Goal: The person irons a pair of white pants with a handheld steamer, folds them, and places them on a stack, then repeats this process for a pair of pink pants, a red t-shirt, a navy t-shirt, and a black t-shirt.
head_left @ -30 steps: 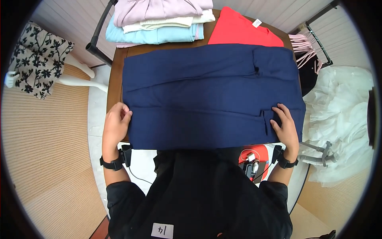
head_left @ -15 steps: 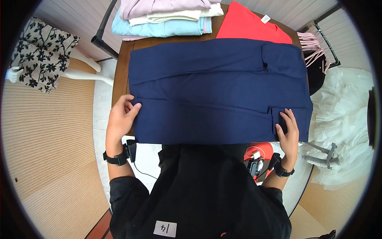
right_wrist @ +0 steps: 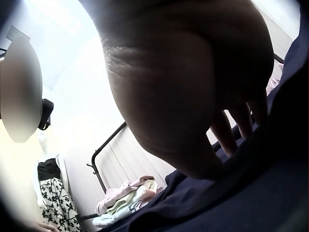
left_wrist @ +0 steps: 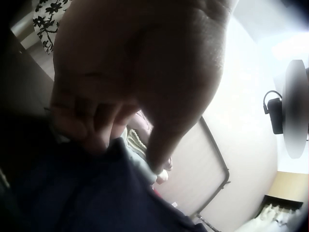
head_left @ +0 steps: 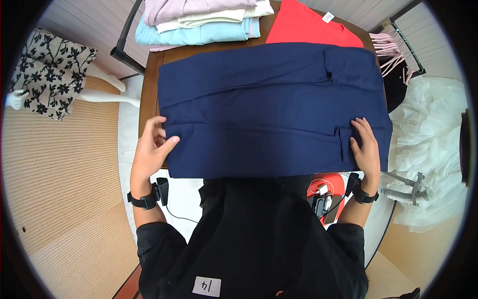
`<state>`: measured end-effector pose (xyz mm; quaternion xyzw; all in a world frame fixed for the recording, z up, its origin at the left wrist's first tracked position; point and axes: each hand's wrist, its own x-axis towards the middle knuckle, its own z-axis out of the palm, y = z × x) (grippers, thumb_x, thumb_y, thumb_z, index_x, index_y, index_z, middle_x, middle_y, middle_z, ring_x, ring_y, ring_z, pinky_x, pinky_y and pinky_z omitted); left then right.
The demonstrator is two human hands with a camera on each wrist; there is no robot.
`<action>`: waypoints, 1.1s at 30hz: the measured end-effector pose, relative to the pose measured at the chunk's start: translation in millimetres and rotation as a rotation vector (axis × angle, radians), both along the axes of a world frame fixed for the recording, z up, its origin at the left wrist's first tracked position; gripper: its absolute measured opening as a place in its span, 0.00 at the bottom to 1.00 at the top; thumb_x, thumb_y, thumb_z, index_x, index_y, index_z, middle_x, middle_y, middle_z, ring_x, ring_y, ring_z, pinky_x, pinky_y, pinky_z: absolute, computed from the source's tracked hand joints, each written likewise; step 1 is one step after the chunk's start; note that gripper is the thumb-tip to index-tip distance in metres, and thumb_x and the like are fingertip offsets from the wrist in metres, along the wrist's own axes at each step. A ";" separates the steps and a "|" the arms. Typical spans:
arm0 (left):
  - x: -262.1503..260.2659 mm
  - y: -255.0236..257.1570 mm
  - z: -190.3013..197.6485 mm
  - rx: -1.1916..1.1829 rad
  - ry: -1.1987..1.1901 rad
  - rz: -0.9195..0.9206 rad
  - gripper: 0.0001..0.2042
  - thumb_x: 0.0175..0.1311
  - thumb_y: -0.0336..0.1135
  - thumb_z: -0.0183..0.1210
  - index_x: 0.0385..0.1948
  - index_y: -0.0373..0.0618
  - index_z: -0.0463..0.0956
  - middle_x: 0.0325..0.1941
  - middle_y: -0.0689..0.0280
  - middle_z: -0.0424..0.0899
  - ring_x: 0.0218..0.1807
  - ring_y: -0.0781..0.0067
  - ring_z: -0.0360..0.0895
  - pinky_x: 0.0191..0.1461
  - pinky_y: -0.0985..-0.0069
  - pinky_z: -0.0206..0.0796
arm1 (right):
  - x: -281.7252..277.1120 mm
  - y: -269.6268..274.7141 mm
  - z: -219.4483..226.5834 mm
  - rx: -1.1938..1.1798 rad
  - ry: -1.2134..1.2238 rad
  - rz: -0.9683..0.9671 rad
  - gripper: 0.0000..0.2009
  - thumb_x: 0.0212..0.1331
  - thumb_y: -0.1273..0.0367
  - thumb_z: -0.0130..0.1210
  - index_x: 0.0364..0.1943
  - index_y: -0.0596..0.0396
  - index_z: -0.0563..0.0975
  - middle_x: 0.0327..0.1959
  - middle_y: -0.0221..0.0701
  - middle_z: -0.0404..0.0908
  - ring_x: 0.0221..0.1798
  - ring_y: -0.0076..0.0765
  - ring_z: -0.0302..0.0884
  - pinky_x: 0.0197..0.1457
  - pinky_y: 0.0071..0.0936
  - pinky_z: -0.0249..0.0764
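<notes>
A navy garment (head_left: pixel 259 109) lies spread on the wooden table (head_left: pixel 149 94), with long creases running left to right and a short folded edge near its right end. At its left edge is my left hand (head_left: pixel 152 147), fingers bent at the border and thumb apart from them, over the cloth. In the left wrist view a gap shows between thumb (left_wrist: pixel 166 140) and fingers. My right hand (head_left: pixel 367 149) rests on the garment's near right part, beside the folded edge. The right wrist view shows its fingertips touching the cloth (right_wrist: pixel 251 188).
Folded clothes (head_left: pixel 199 35) in lilac, white and light blue are stacked at the back left. A red garment (head_left: pixel 313 27) lies behind the navy one. Pink hangers (head_left: pixel 391 50) and a white ruffled dress (head_left: pixel 428 149) stand right; a mannequin in a floral skirt (head_left: pixel 52 74) stands left.
The left thumb and fingers have spread apart at the garment's edge. My right hand shifted slightly toward me, then forward again on the cloth. The view has shifted slightly.
</notes>
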<state>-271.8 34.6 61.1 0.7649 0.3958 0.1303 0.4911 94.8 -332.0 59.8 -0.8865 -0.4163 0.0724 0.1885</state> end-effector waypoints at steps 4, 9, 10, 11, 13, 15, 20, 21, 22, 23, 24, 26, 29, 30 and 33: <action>-10.5 1.9 -12.2 -0.034 0.087 -0.063 0.06 0.65 0.27 0.60 0.38 0.40 0.72 0.28 0.75 0.72 0.31 0.87 0.66 0.36 0.85 0.60 | 0.4 -1.5 -1.9 0.008 -0.003 -0.001 0.21 0.54 0.80 0.55 0.55 0.60 0.74 0.64 0.43 0.70 0.72 0.53 0.60 0.72 0.39 0.59; -19.3 -13.3 -18.0 -0.058 -0.121 0.118 0.06 0.68 0.28 0.56 0.40 0.43 0.68 0.26 0.76 0.69 0.31 0.88 0.63 0.35 0.87 0.57 | -0.3 -3.9 -4.1 0.008 0.003 -0.005 0.20 0.56 0.80 0.54 0.55 0.60 0.75 0.65 0.43 0.70 0.72 0.52 0.60 0.72 0.38 0.59; -15.5 -22.9 -12.1 -0.047 -0.089 0.128 0.12 0.67 0.26 0.57 0.49 0.42 0.67 0.26 0.75 0.69 0.29 0.87 0.64 0.34 0.87 0.58 | -0.3 -4.3 -4.3 0.008 0.000 -0.003 0.19 0.56 0.79 0.54 0.55 0.60 0.75 0.65 0.43 0.70 0.72 0.52 0.60 0.72 0.38 0.59; -15.6 -29.5 -10.0 -0.048 -0.091 0.127 0.12 0.67 0.26 0.57 0.49 0.42 0.67 0.26 0.75 0.69 0.29 0.87 0.64 0.34 0.87 0.58 | 0.0 -4.2 -4.4 0.007 -0.002 -0.003 0.19 0.56 0.79 0.54 0.55 0.60 0.75 0.65 0.43 0.70 0.72 0.52 0.60 0.72 0.38 0.59; -17.5 -41.0 -8.0 -0.130 -0.098 0.116 0.19 0.65 0.22 0.58 0.57 0.41 0.66 0.25 0.74 0.70 0.27 0.86 0.66 0.34 0.86 0.61 | 0.0 -4.9 -4.6 0.002 0.010 -0.002 0.19 0.57 0.79 0.54 0.55 0.59 0.74 0.65 0.42 0.69 0.73 0.51 0.59 0.73 0.38 0.58; -19.0 -47.9 -9.7 -0.062 -0.039 0.117 0.25 0.63 0.19 0.57 0.62 0.40 0.63 0.26 0.72 0.73 0.27 0.85 0.69 0.35 0.85 0.64 | 0.8 -6.7 -6.4 0.000 0.016 0.000 0.19 0.58 0.79 0.54 0.56 0.59 0.74 0.66 0.42 0.68 0.73 0.51 0.58 0.73 0.38 0.58; -22.4 -40.5 -24.6 -0.036 -0.133 0.216 0.21 0.64 0.16 0.53 0.59 0.39 0.65 0.27 0.70 0.76 0.29 0.84 0.72 0.38 0.85 0.65 | 1.4 -3.7 -8.5 -0.017 0.028 0.026 0.20 0.60 0.77 0.53 0.58 0.57 0.73 0.68 0.42 0.65 0.75 0.52 0.55 0.74 0.38 0.56; -18.3 -36.9 -26.0 -0.003 -0.208 0.249 0.20 0.64 0.16 0.52 0.58 0.39 0.66 0.27 0.70 0.76 0.29 0.84 0.72 0.37 0.86 0.65 | 1.7 -1.4 -10.4 -0.018 0.029 0.035 0.20 0.60 0.76 0.52 0.59 0.57 0.72 0.69 0.42 0.64 0.75 0.52 0.54 0.74 0.38 0.55; -17.3 -27.9 -23.1 -0.004 -0.201 0.231 0.19 0.66 0.17 0.51 0.58 0.39 0.65 0.27 0.69 0.77 0.30 0.84 0.72 0.38 0.86 0.65 | 1.7 1.5 -11.6 -0.018 0.028 0.045 0.21 0.61 0.75 0.52 0.60 0.57 0.72 0.69 0.42 0.64 0.75 0.52 0.53 0.74 0.38 0.55; -8.5 -28.5 -10.3 -0.072 -0.173 0.290 0.19 0.67 0.18 0.50 0.59 0.40 0.65 0.30 0.66 0.79 0.33 0.84 0.74 0.40 0.86 0.65 | -0.1 4.3 -11.9 -0.017 0.024 0.042 0.21 0.61 0.75 0.52 0.60 0.57 0.72 0.69 0.42 0.64 0.75 0.52 0.53 0.74 0.38 0.55; -9.9 -25.8 -7.6 -0.060 -0.128 0.253 0.19 0.67 0.18 0.50 0.59 0.39 0.65 0.31 0.65 0.80 0.34 0.83 0.75 0.41 0.85 0.66 | -2.1 7.5 -11.7 -0.019 0.019 0.030 0.21 0.61 0.75 0.52 0.60 0.57 0.72 0.69 0.42 0.64 0.75 0.53 0.53 0.74 0.38 0.55; -12.8 -23.7 -6.8 -0.048 -0.087 0.203 0.19 0.67 0.18 0.50 0.59 0.39 0.64 0.32 0.64 0.81 0.35 0.82 0.76 0.42 0.85 0.67 | -4.8 7.8 -11.4 -0.026 0.013 0.007 0.21 0.62 0.74 0.52 0.60 0.56 0.72 0.70 0.43 0.63 0.75 0.53 0.53 0.74 0.38 0.55; -24.6 -33.3 -16.2 -0.128 -0.214 0.199 0.21 0.65 0.17 0.50 0.60 0.38 0.63 0.31 0.67 0.81 0.36 0.82 0.76 0.43 0.85 0.67 | -7.4 2.6 -10.2 -0.018 0.024 -0.009 0.21 0.62 0.73 0.52 0.60 0.56 0.72 0.70 0.43 0.64 0.75 0.52 0.53 0.74 0.38 0.55; -31.3 -37.0 -18.4 -0.116 -0.183 0.191 0.21 0.65 0.17 0.51 0.60 0.39 0.64 0.30 0.68 0.80 0.34 0.84 0.75 0.40 0.86 0.65 | -7.6 1.3 -9.7 -0.019 0.025 -0.017 0.21 0.62 0.73 0.52 0.60 0.56 0.72 0.70 0.43 0.64 0.75 0.52 0.53 0.74 0.38 0.55; -45.5 -43.7 -19.7 -0.142 -0.157 0.190 0.23 0.64 0.18 0.54 0.61 0.40 0.64 0.27 0.71 0.78 0.29 0.87 0.70 0.35 0.88 0.60 | -5.8 -4.7 -8.1 -0.006 0.051 -0.026 0.21 0.61 0.73 0.54 0.60 0.57 0.73 0.69 0.43 0.65 0.75 0.52 0.54 0.74 0.38 0.56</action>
